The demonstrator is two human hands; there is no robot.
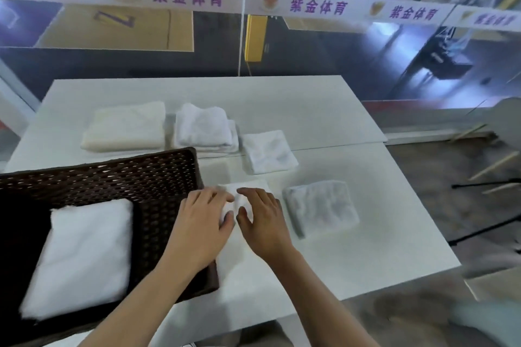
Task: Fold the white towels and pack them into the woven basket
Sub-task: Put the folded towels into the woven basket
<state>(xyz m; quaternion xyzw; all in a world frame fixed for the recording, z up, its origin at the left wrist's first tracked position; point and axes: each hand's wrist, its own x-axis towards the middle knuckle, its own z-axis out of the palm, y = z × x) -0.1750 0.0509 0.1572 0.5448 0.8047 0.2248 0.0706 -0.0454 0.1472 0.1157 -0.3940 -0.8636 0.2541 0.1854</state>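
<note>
A small white towel [248, 187] lies on the white table [366, 248], just right of the dark woven basket [146, 177]. My left hand [201, 222] and my right hand [263, 217] both rest on this towel with fingers spread flat, and they cover most of it. Inside the basket lies one folded white towel [81, 256]. Another folded towel [320, 210] sits right of my right hand. Farther back are a folded towel [269, 151], a stack of two [204, 129] and a cream-coloured folded towel [127, 128].
The basket fills the near left of the table. The table's right edge runs close to the rightmost towel. A glass wall with a white banner [253, 1] stands behind the table. Black tripod legs [485, 186] and wooden sticks lie on the floor at right.
</note>
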